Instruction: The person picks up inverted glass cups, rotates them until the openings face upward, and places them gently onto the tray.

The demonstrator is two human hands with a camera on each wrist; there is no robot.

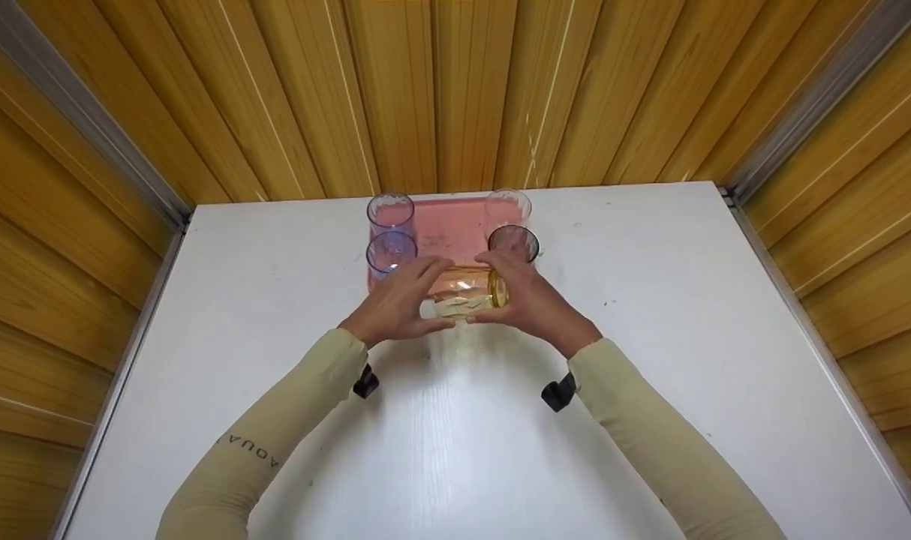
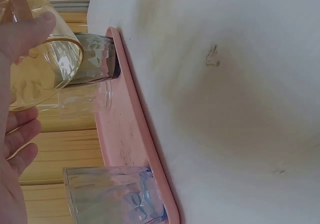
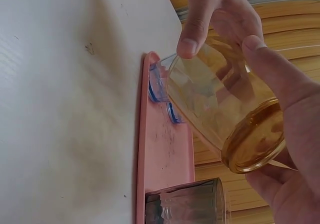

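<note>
An amber drinking glass [image 1: 463,291] is held on its side above the front edge of a pink tray [image 1: 449,225]. My left hand [image 1: 397,304] grips its open end, thumb near the rim in the left wrist view. At the thick base end, my right hand [image 1: 536,301] curls round the glass, as the right wrist view [image 3: 252,134] also shows. Two blue glasses [image 1: 392,253] stand upright on the tray's left side. On its right side are a clear glass [image 1: 508,206] at the back and a grey glass [image 1: 514,241] in front.
The tray lies on a white tabletop [image 1: 650,300], close to the wood-panelled back wall [image 1: 463,90]. Similar panels rise on the left and right, with grey metal strips [image 1: 816,300] along the table's sides. A black camera mount sits at each wrist.
</note>
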